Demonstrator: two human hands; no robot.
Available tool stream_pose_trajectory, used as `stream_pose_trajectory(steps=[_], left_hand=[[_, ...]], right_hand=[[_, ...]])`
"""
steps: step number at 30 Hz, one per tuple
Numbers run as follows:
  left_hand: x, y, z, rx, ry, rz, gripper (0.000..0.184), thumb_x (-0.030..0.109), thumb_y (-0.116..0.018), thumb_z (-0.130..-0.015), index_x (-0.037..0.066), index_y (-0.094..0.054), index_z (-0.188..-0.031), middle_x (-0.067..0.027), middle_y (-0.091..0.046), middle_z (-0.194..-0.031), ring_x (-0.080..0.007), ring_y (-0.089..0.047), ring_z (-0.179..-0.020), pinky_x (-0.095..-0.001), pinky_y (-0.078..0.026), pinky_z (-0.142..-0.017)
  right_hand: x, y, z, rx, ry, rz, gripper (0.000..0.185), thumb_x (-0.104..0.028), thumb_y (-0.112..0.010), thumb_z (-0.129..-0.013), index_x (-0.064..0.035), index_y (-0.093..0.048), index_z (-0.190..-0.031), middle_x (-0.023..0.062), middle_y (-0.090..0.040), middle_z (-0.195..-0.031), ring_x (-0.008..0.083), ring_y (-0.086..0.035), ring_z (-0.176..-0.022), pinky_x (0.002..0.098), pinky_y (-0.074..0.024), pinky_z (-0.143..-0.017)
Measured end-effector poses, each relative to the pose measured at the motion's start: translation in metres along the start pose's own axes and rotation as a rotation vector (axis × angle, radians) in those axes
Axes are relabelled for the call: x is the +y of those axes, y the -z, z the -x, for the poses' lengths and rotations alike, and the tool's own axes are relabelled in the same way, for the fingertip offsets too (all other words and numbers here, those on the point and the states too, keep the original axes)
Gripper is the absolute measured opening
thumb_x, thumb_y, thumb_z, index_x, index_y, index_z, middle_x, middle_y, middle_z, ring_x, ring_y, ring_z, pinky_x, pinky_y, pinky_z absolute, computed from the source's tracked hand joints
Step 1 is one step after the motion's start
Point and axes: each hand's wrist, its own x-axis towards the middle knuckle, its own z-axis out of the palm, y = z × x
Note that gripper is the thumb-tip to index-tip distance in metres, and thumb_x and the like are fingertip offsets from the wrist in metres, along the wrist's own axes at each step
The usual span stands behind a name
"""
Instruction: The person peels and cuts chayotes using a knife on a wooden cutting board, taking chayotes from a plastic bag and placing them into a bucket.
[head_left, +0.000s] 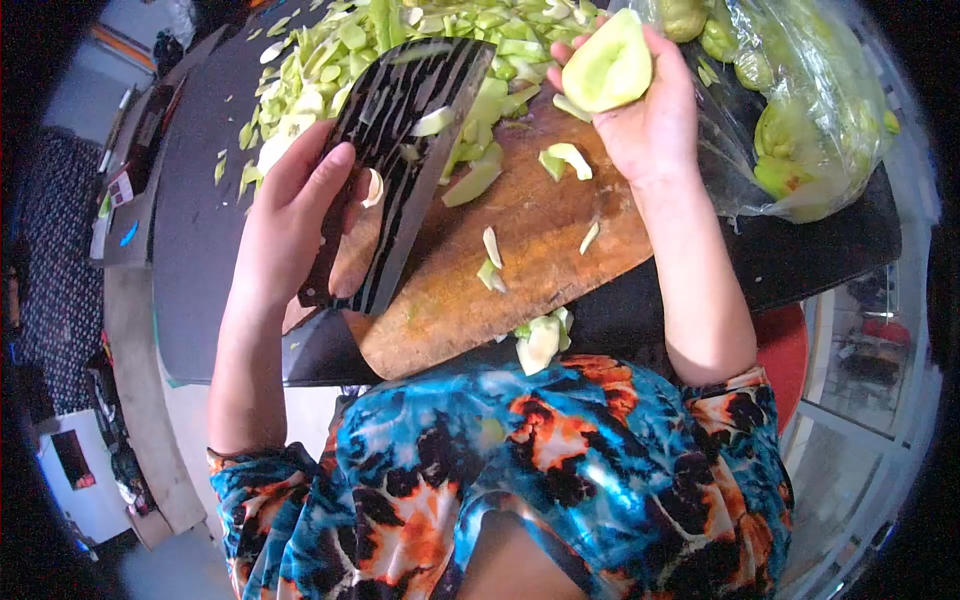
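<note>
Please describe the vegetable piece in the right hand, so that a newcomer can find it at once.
On the dark table lies a wooden board, with a heap of pale green slices at its far side. Right of the heap, the right hand holds the vegetable piece. It is much broader than the slices and, unlike the vegetables in the clear bag, shows a smooth cut face.

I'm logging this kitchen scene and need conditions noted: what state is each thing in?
Left hand: closed around the cleaver's handle.
Cleaver: held, bits stuck to its blade.
Right hand: cradling the halved vegetable.
Halved vegetable: cut open, pale face showing.
Slices: cut, heaped loosely.
Cutting board: stained, scraps on it.
Plastic bag: holding green vegetables; opening unclear.
</note>
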Motion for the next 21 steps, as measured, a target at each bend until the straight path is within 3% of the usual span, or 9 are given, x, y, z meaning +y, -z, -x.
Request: stream_pose_trajectory(steps=[1, 6, 7, 10, 11, 14, 16, 18, 21], left_hand=[[0.002, 0.0, 0.0, -0.012, -0.048, -0.05, 0.03, 0.022, -0.051, -0.099, 0.001, -0.054, -0.12, 0.0006, -0.057, -0.076, -0.0046, -0.047, -0.06, -0.0194, -0.039, -0.054], [0.0, 0.013, -0.023, -0.171, -0.068, -0.623, 0.035, 0.017, -0.055, -0.095, 0.008, -0.052, -0.128, -0.006, -0.065, -0.087, -0.0117, -0.061, -0.076, -0.0274, -0.048, -0.068], [-0.005, 0.013, -0.029, -0.138, -0.097, -0.737, 0.037, 0.02, -0.058, -0.092, 0.007, -0.052, -0.126, -0.0106, -0.067, -0.087, -0.0217, -0.064, -0.076, -0.0348, -0.05, -0.073], [-0.015, 0.005, -0.034, -0.012, -0.259, -0.984, 0.036, 0.021, -0.06, -0.09, 0.007, -0.054, -0.122, -0.013, -0.066, -0.096, -0.0306, -0.063, -0.084, -0.0393, -0.05, -0.078], [-0.015, 0.001, -0.031, 0.178, -0.611, -1.18, 0.036, 0.02, -0.062, -0.086, 0.009, -0.056, -0.119, -0.0126, -0.063, -0.102, -0.0338, -0.06, -0.093, -0.0409, -0.049, -0.082], [0.017, -0.016, -0.007, -0.084, -0.763, -0.942, 0.039, 0.018, -0.063, -0.082, 0.013, -0.056, -0.12, -0.0117, -0.06, -0.108, -0.0318, -0.058, -0.099, -0.0414, -0.048, -0.084], [0.018, -0.034, 0.015, -0.54, -0.88, -0.792, 0.04, 0.018, -0.063, -0.08, 0.015, -0.057, -0.119, -0.0088, -0.058, -0.111, -0.0287, -0.056, -0.103, -0.04, -0.046, -0.086], [0.016, -0.055, 0.048, -0.766, -0.998, -0.831, 0.038, 0.019, -0.059, -0.081, 0.014, -0.058, -0.119, -0.0042, -0.056, -0.115, -0.0243, -0.053, -0.108, -0.0362, -0.043, -0.09], [-0.003, -0.079, 0.063, -0.85, -1.075, -0.849, 0.035, 0.021, -0.055, -0.08, 0.013, -0.06, -0.113, -0.0005, -0.056, -0.113, -0.0196, -0.051, -0.107, -0.0333, -0.041, -0.09]], right_hand=[[0.003, 0.002, -0.003, 0.007, -0.001, 0.044, 0.033, -0.029, -0.048, -0.092, -0.0017, -0.053, -0.109, 0.0172, -0.061, -0.098, 0.0381, -0.061, -0.1, 0.0576, -0.049, -0.089], [0.005, 0.006, -0.006, -0.027, -0.087, 0.016, 0.035, -0.025, -0.049, -0.087, 0.0011, -0.053, -0.109, 0.019, -0.061, -0.101, 0.0371, -0.061, -0.099, 0.0574, -0.0467, -0.093], [0.004, 0.01, -0.008, -0.05, -0.112, -0.02, 0.035, -0.024, -0.05, -0.086, 0.0017, -0.052, -0.11, 0.0194, -0.06, -0.101, 0.0374, -0.061, -0.099, 0.0574, -0.0464, -0.093], [0.005, 0.015, -0.012, -0.06, -0.136, -0.043, 0.034, -0.017, -0.051, -0.085, 0.0034, -0.05, -0.112, 0.0205, -0.06, -0.102, 0.0379, -0.061, -0.099, 0.057, -0.0476, -0.093], [0.006, 0.017, -0.012, -0.048, -0.137, -0.038, 0.034, -0.014, -0.052, -0.084, 0.0039, -0.049, -0.113, 0.0208, -0.059, -0.103, 0.0381, -0.061, -0.099, 0.0567, -0.0484, -0.092], [0.009, 0.013, -0.01, -0.055, -0.086, 0.206, 0.033, -0.006, -0.051, -0.084, 0.0046, -0.047, -0.115, 0.0208, -0.059, -0.105, 0.0384, -0.064, -0.097, 0.0534, -0.0529, -0.087], [0.008, 0.019, -0.014, -0.193, -0.076, 0.364, 0.042, -0.004, -0.048, -0.088, 0.005, -0.042, -0.129, 0.0217, -0.056, -0.117, 0.0349, -0.062, -0.104, 0.0485, -0.0538, -0.089], [0.008, 0.015, -0.01, -0.124, -0.155, 0.4, 0.033, -0.016, -0.054, -0.092, 0.0054, -0.05, -0.117, 0.0184, -0.06, -0.104, 0.0297, -0.063, -0.093, 0.0407, -0.0521, -0.081], [0.01, 0.01, -0.006, -0.262, -0.085, 0.531, 0.044, -0.002, -0.048, -0.088, 0.0051, -0.04, -0.13, 0.0233, -0.056, -0.116, 0.0335, -0.064, -0.1, 0.0448, -0.0564, -0.084]])
